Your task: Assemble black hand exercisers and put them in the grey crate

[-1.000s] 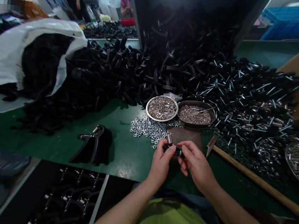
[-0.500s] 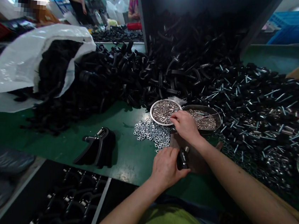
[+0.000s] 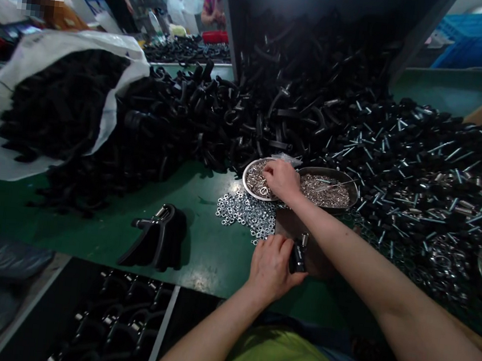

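My left hand (image 3: 271,267) is wrapped round a black plastic part (image 3: 299,259) with a small metal coil at its top end. It holds the part low over a dark flat plate (image 3: 321,255) on the table. My right hand (image 3: 283,179) reaches into a round bowl of small metal pins (image 3: 255,176), its fingertips pinched together. Whatever lies between those fingertips is too small to make out. Just right of this hand stands an oval tray of small metal pieces (image 3: 326,190). Loose metal nuts (image 3: 244,214) lie on the green table between the bowl and my left hand.
Finished-looking black clamps (image 3: 159,238) stand together at left. A box of black parts (image 3: 117,317) sits at the front left. Heaped black parts (image 3: 264,120), a white bag (image 3: 129,57) and black pieces with metal rods (image 3: 420,148) line the back. Other people are in the distance.
My right hand has moved left, further over the round bowl. The black part in my left hand has turned slightly more upright. At left, the white bag's mouth looks wider.
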Demonstrator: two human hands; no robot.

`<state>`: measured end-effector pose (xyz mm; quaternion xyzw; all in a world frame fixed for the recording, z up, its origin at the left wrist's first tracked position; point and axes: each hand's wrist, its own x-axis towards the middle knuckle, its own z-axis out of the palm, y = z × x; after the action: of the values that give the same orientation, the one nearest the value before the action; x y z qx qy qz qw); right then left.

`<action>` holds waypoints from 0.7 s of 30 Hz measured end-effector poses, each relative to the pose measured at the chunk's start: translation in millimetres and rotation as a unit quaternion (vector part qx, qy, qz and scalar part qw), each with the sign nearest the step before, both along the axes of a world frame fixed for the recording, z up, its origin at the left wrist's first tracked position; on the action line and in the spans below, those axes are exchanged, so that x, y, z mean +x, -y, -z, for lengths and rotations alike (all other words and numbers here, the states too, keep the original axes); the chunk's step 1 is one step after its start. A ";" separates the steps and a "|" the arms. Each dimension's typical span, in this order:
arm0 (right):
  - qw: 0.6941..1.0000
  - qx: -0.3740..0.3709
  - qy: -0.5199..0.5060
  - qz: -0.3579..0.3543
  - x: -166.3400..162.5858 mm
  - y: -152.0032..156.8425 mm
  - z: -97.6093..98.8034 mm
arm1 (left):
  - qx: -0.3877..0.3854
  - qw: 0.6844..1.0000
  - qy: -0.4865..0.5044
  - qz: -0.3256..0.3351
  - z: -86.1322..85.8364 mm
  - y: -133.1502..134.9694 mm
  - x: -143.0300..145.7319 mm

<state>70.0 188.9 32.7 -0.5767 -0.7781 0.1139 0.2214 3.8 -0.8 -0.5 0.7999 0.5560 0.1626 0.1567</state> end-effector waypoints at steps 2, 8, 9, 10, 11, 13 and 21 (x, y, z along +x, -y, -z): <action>1.000 -0.009 -0.020 -0.008 15.6 13.2 -10.8 | 0.001 1.000 0.006 -0.002 0.8 -1.8 0.0; 0.977 -0.074 -0.117 -0.160 84.9 95.5 -9.0 | 0.011 0.999 0.030 0.000 2.0 -5.8 0.0; 0.975 -0.078 -0.118 -0.173 93.6 108.5 -3.1 | 0.012 0.999 0.033 0.003 1.8 -6.2 -0.3; 0.975 -0.079 -0.116 -0.174 100.1 119.2 3.3 | 0.012 0.999 0.035 0.008 1.4 -6.5 -0.6; 0.976 -0.080 -0.113 -0.170 104.3 127.7 9.4 | 0.011 0.999 0.035 0.012 0.9 -6.7 -1.0; 0.980 -0.077 -0.106 -0.152 107.1 138.1 19.2 | 0.009 0.999 0.033 0.016 -0.2 -6.9 -1.6; 0.989 0.043 0.035 -0.140 95.3 158.6 36.2 | 0.012 0.999 0.027 0.015 0.8 -5.5 -1.0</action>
<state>165.3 30.3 -3.5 -0.4560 -0.8623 0.0902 0.2007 2.8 4.7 -1.4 0.8050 0.5379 0.1883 0.1646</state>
